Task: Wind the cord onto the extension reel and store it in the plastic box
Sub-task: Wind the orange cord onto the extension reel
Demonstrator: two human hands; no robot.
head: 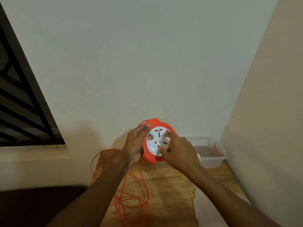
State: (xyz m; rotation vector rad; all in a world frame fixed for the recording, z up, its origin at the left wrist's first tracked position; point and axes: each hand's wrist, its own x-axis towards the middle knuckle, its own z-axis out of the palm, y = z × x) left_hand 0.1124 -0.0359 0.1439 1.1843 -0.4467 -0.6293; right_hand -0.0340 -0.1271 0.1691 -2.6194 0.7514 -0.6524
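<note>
An orange extension reel [151, 158] with a white socket face [157, 136] is held up above the table, tilted toward me. My left hand [135, 145] grips its left rim. My right hand [177, 151] has its fingers pressed on the white face. The orange cord [131, 200] hangs from the reel and lies in loose loops on the wooden table [172, 190], some trailing over the left edge. The clear plastic box [211, 159] with a red latch stands open at the table's far right corner.
The box's clear lid [206, 210] lies at the table's near right. Walls close in behind and on the right. A dark barred window [19, 104] and its sill are on the left. A dark surface [32, 207] sits below left of the table.
</note>
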